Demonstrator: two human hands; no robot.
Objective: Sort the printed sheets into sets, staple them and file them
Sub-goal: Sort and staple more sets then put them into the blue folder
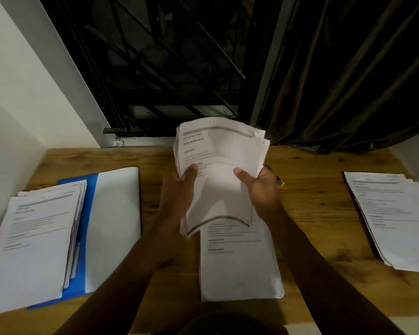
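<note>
Left hand [177, 189] and right hand [259, 187] grip sheaf [218, 151], fingers [264, 172] behind it.

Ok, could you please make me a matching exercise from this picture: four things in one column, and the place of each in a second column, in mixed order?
Things
1. bent bundle of sheets
2. blue folder
3. centre pile
4. right pile

Places
A. flat at the far right of the table
B. flat on the table, just below the hands
C. held up by the left hand and right hand
D. on the left, under the left pile

Pairs: 1-C, 2-D, 3-B, 4-A
</note>
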